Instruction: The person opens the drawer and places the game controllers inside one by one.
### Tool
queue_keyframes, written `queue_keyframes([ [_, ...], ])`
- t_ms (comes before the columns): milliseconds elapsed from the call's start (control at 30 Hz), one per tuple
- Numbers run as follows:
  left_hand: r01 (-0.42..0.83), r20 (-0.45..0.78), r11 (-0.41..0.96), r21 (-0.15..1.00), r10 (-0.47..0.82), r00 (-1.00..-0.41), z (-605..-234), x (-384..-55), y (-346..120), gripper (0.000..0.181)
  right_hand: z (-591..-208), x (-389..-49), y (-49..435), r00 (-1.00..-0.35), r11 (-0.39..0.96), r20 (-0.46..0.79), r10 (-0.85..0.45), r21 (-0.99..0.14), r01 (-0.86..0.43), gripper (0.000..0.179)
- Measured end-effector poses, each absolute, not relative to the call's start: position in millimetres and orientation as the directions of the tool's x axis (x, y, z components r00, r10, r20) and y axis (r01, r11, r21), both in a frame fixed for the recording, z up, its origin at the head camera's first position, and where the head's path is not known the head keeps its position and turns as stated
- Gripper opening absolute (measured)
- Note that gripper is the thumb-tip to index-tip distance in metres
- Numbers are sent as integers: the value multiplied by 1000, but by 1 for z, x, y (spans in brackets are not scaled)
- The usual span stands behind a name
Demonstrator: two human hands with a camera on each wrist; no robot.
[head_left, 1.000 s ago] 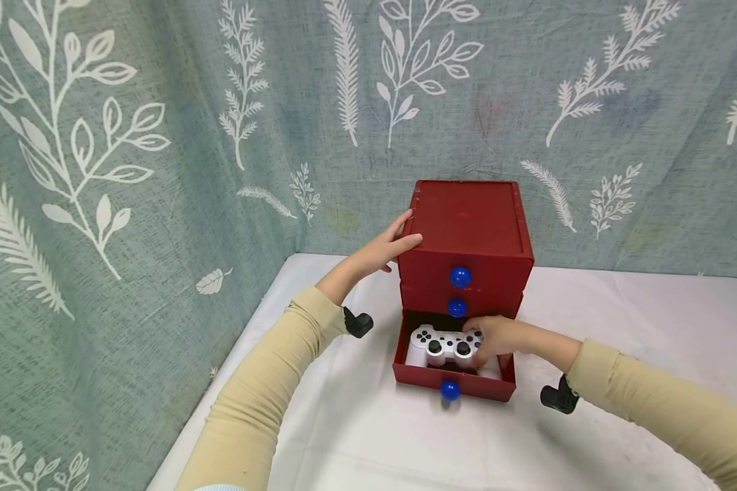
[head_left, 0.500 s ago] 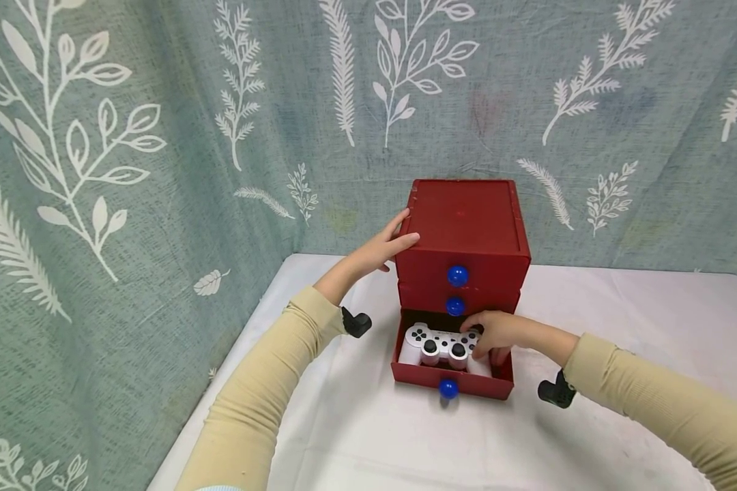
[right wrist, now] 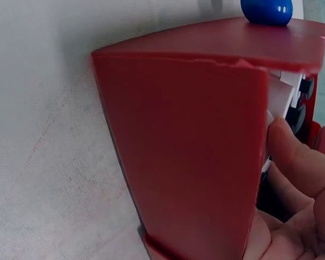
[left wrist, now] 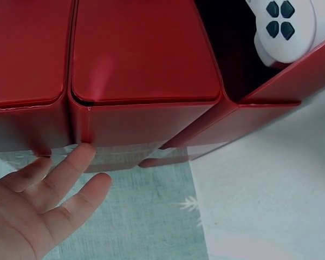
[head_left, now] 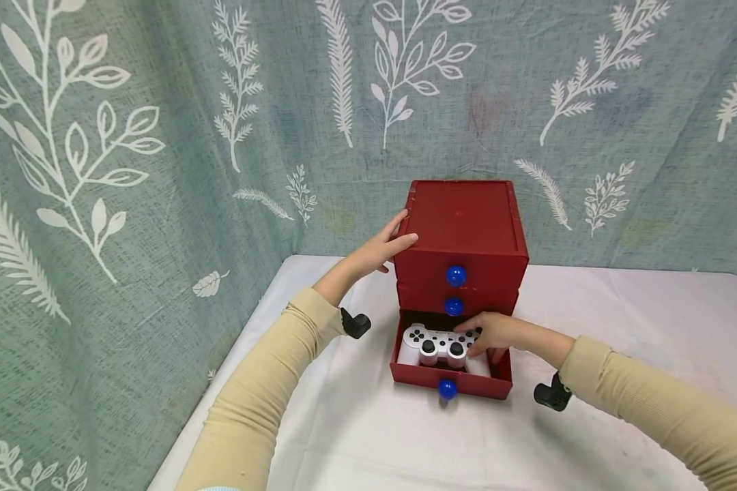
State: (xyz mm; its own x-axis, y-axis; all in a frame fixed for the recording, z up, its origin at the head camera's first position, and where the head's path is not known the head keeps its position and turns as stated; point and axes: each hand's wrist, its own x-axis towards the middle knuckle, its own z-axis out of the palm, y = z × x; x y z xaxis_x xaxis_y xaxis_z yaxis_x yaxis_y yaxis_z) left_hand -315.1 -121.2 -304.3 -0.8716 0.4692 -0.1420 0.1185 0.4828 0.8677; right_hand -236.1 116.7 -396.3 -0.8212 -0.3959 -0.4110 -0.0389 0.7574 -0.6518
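Observation:
A red drawer cabinet with blue round knobs stands on the table. Its bottom drawer is pulled out, and a white game controller lies inside, sticks facing up. My right hand reaches into that drawer and grips the controller's right side, thumb near the right stick and fingers toward its back edge. In the right wrist view the drawer's side wall hides part of this hold. My left hand rests spread against the cabinet's left side, its thumb at the top edge.
Above the pulled-out drawer, the upper two drawers are closed, with blue knobs at the front. A white cloth covers the table. A green leaf-patterned curtain hangs behind and along the left.
The controller has shifted slightly left within the drawer, and my right hand has moved left with it. My left hand stays at the cabinet's side.

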Motion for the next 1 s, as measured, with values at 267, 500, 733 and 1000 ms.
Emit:
queue_keyframes([
  [267, 113, -144, 478, 871, 468, -872, -304, -316, -122, 68, -399, -238, 118, -820, 724, -405, -405, -690, -17, 50],
  [500, 112, -144, 476, 872, 469, -872, -305, -317, -121, 67, -399, -239, 125, -806, 702, -404, -433, -712, -20, 50],
  [733, 114, -142, 482, 869, 463, -875, -306, -316, -121, 68, -393, -237, 126, -803, 725, -413, -429, -688, -33, 52],
  [1000, 118, -138, 474, 872, 472, -871, -305, -315, -122, 68, -368, -232, 138, -799, 689, -422, -428, -725, 14, 57],
])
